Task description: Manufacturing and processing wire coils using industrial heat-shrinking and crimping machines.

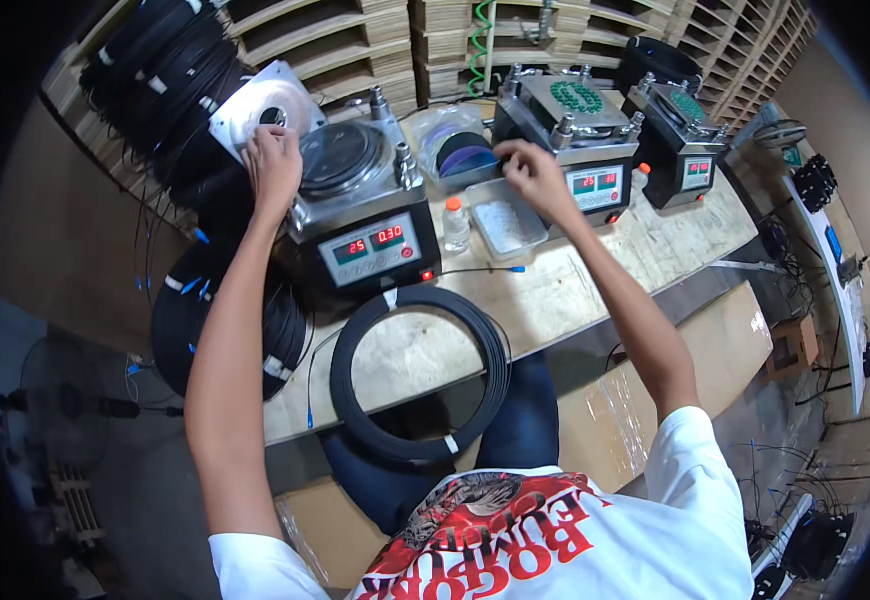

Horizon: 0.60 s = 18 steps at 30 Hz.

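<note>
Polishing machine (363,205) with a round top plate stands at the workbench's (555,290) left end; left hand (273,160) rests curled on its left edge, whether gripping I cannot tell; right hand (530,172), fingers bunched, touches discs (465,155) just right of it; black cable coil (420,372) lies in front

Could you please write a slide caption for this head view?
Left hand on a polishing machine, right hand by discs, cable coil below.
</note>
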Motion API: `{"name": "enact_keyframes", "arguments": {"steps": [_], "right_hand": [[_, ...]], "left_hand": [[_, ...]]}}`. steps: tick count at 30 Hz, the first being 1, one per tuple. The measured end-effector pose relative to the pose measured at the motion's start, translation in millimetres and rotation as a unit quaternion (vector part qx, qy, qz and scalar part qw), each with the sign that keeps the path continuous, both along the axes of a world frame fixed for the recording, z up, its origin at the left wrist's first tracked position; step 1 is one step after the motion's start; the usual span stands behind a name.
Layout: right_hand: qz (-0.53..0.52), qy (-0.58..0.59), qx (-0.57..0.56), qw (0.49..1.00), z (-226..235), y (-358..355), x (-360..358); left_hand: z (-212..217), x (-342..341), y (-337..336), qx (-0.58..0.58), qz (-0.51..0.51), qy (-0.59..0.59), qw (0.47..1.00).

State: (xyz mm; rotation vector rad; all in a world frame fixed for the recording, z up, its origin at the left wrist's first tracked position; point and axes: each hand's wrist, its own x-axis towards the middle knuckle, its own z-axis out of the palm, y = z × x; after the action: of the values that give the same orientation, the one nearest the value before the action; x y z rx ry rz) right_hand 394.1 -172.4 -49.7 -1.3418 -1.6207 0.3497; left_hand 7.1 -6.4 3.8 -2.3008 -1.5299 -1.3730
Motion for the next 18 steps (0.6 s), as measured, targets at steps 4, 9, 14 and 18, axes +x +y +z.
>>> {"name": "enact_keyframes", "arguments": {"steps": [4,9,14,18], "right_hand": [[-0.058,-0.098,-0.083,0.99,-81.0,-23.8,-18.9],[-0.117,-0.121,-0.07,0.983,-105.4,-18.1,-62.6],[-0.127,-0.154,-0.053,0.978,-113.7,-11.8,-64.8],[-0.125,-0.074,0.021,0.989,-115.8,-6.7,-58.0]], "left_hand": [[-2.1,38.3,-24.9,-0.04,0.154,-0.112,0.981],[-14.6,10.3,-6.2,-0.093,0.233,-0.247,0.936],[-26.6,6.7,0.2,-0.117,0.12,-0.383,0.908],[-27.6,13.3,-10.4,-0.105,0.121,-0.366,0.917]]}}
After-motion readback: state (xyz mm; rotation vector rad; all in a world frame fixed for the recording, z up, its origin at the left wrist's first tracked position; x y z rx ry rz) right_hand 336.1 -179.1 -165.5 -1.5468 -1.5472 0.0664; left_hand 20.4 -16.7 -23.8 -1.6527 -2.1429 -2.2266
